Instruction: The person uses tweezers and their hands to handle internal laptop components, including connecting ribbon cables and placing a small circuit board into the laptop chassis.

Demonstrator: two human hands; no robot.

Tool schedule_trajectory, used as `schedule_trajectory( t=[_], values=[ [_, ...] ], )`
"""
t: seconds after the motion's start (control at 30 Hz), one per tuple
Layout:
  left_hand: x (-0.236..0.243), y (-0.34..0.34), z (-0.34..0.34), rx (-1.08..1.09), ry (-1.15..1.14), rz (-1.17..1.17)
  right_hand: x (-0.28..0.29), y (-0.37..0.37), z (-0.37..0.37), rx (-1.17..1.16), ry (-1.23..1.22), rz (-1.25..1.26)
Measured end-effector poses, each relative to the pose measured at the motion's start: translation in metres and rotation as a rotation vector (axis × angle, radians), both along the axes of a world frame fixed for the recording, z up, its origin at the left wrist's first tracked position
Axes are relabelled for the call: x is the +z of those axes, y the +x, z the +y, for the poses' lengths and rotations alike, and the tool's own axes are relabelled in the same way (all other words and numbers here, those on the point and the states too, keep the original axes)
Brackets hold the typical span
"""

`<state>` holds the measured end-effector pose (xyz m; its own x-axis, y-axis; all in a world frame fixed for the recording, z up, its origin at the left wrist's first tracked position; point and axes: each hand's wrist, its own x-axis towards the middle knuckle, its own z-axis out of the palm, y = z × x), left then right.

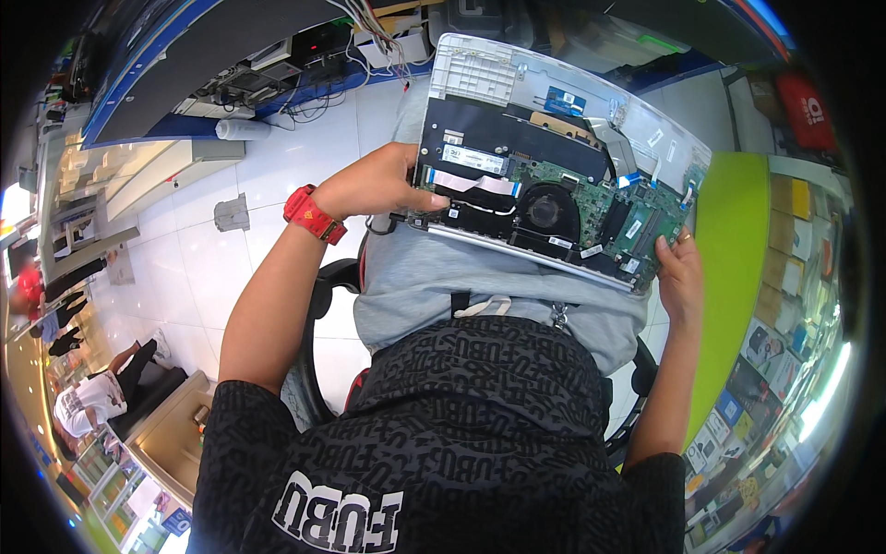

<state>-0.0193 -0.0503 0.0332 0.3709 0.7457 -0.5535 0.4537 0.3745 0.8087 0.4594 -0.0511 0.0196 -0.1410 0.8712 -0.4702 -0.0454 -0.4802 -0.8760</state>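
Observation:
An opened laptop base (503, 157) lies tilted over my lap, its inside facing up. Its silver shell holds a green circuit board (646, 220), a round black fan (546, 210) and several ribbon cables. My left hand (383, 185), with a red watch on the wrist, grips the base's left edge, thumb on top near a white ribbon cable (475, 182). My right hand (681, 268) holds the lower right corner, thumb on the edge by the board. The fingers under the base are hidden on both sides.
A green counter edge (729, 295) with a glass display of boxes stands at my right. Ahead is a dark desk with loose cables (378, 37). A white cylinder (242, 129) lies on the tiled floor to the left. Farther left, a person (92, 402) sits.

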Motion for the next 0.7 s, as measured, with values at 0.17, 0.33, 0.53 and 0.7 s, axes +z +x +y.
schedule_trajectory(
  t=[0.17,0.33,0.53,0.7],
  values=[
    [-0.007,0.0,-0.002,-0.002,0.02,-0.051,-0.003,0.002,0.001,-0.002,0.013,0.001],
    [0.003,0.002,-0.001,0.0,-0.045,-0.007,0.0,-0.002,0.001,0.002,0.019,-0.006],
    [-0.005,0.001,-0.003,0.016,-0.029,-0.076,-0.003,0.001,0.0,-0.002,0.027,-0.001],
    [-0.007,0.002,-0.006,0.058,-0.01,-0.134,-0.003,0.001,0.001,0.012,0.027,0.003]
  ],
)
